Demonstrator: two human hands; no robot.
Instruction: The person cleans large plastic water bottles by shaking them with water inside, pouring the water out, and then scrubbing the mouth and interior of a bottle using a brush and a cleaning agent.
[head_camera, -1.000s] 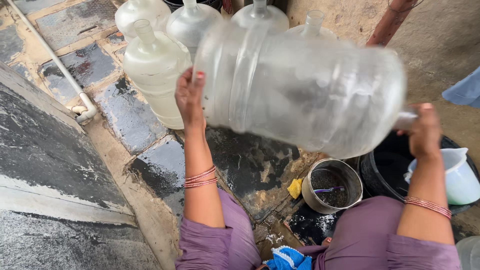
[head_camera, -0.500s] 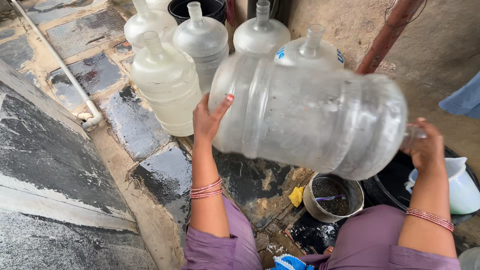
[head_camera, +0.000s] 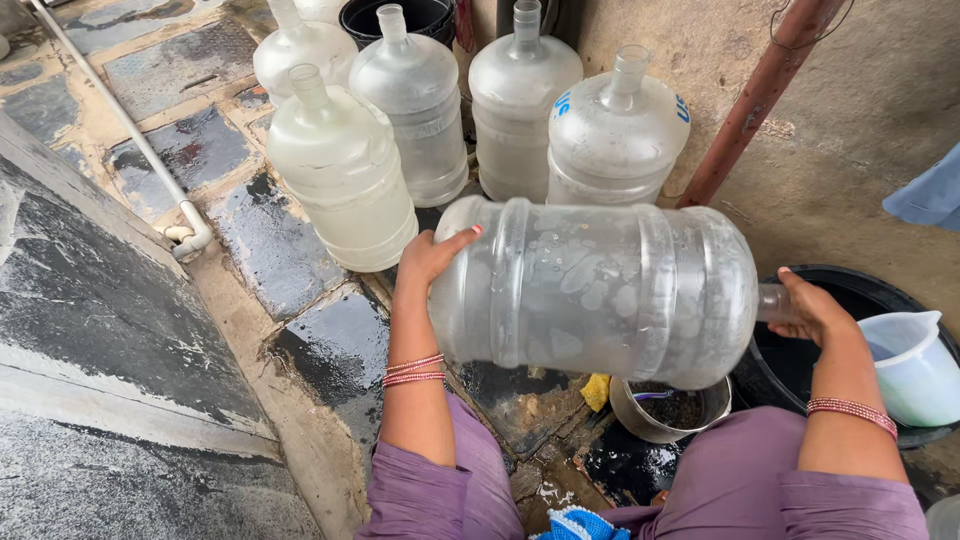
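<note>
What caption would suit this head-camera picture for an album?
Two hands, left on the base and right at the neck, hold a big clear water jug sideways over a wet stone floor.

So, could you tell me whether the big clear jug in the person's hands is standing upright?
No, the jug lies sideways between the left hand and right hand.
</note>
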